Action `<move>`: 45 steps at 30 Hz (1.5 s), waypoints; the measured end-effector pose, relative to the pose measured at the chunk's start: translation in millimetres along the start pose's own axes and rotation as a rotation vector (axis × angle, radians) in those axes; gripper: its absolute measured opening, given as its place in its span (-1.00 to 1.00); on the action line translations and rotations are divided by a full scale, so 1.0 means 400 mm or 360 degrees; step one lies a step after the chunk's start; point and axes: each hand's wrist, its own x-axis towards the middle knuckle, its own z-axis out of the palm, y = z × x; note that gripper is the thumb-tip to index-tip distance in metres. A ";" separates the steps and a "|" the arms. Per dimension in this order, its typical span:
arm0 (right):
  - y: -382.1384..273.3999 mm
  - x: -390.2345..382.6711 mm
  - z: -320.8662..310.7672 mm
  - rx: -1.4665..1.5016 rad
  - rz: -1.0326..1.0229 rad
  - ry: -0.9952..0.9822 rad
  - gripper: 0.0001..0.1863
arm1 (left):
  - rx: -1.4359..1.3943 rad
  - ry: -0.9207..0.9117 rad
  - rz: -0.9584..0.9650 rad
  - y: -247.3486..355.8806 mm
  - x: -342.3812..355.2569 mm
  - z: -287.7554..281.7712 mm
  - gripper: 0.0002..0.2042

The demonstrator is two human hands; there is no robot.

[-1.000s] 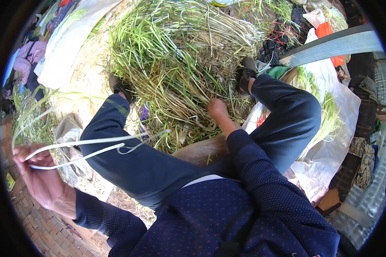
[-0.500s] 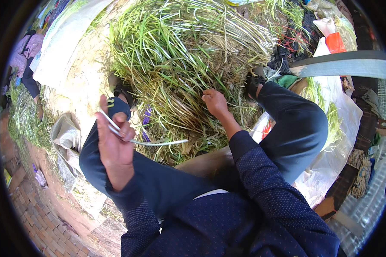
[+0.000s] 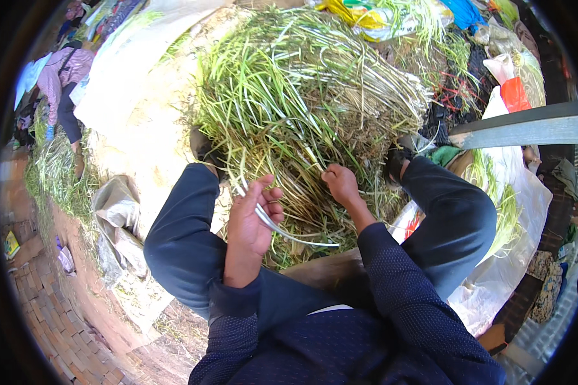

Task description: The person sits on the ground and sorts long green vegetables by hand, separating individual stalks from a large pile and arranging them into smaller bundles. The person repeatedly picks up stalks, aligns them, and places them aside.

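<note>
My left hand, fingers curled, holds a few long pale stalks that curve rightward above my left thigh. My right hand is closed on the end of some thin green-white stalks in the large pile of leafy stalks between my legs. The pile is a tangle of bright green blades, white stems and dry brown bits.
A person in a checked top bends over greens at upper left. Around me lie pale plastic sheeting, a crumpled sack, a yellow bag and red plastic. A metal bar crosses the right side, and brick paving is lower left.
My left hand with its pale stalks has swung from the far left inward over the pile's near edge. My right hand stays at the pile, having shifted slightly. The view has shifted a little.
</note>
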 end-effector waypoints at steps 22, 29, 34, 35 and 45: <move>-0.325 -0.336 -0.088 0.1184 0.0171 -0.0673 -0.89 | 0.0507 0.0189 0.0186 -0.096 0.038 -0.012 -0.78; -0.319 -0.331 -0.064 0.0732 -0.0060 -0.0671 -0.90 | 0.0525 0.0161 0.0190 -0.088 0.046 -0.036 -0.82; -0.330 -0.310 -0.056 0.0781 0.0093 -0.0754 -0.90 | 0.0620 0.0255 0.0237 -0.092 0.053 -0.051 -0.84; -0.329 -0.300 -0.056 0.0851 0.0115 -0.0707 -0.89 | 0.0599 0.0270 0.0240 -0.092 0.054 -0.052 -0.84; -0.336 -0.164 -0.047 0.1573 0.0636 -0.0528 -0.79 | 0.0628 0.0165 0.0145 -0.095 0.039 -0.033 -0.85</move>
